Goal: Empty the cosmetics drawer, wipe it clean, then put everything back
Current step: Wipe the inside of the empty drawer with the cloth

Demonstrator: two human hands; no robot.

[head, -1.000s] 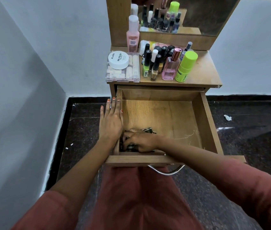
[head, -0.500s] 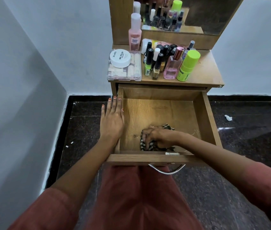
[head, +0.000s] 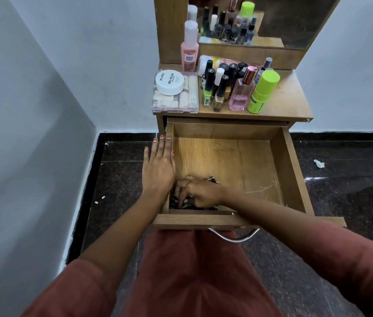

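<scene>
Now | left hand [head: 158,170] flat on drawer [head: 291,170] wall | right hand [head: 200,193] grips cloth [head: 212,179]

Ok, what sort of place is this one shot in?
Most likely a home bedroom or dressing corner: a small wooden dressing table with a mirror, nail polish bottles and a perfume bottle on top, its drawer pulled open over a dark stone floor.

Cloth [head: 213,179], in right hand's [head: 200,194] grip: black-and-white pattern. Drawer [head: 238,165] around grip: light-brown woodgrain. Beyond grip: lime-green bottle [head: 262,94], pink perfume bottle [head: 240,98], white jar [head: 170,82]. Sleeves [head: 363,271]: rust-red.
</scene>
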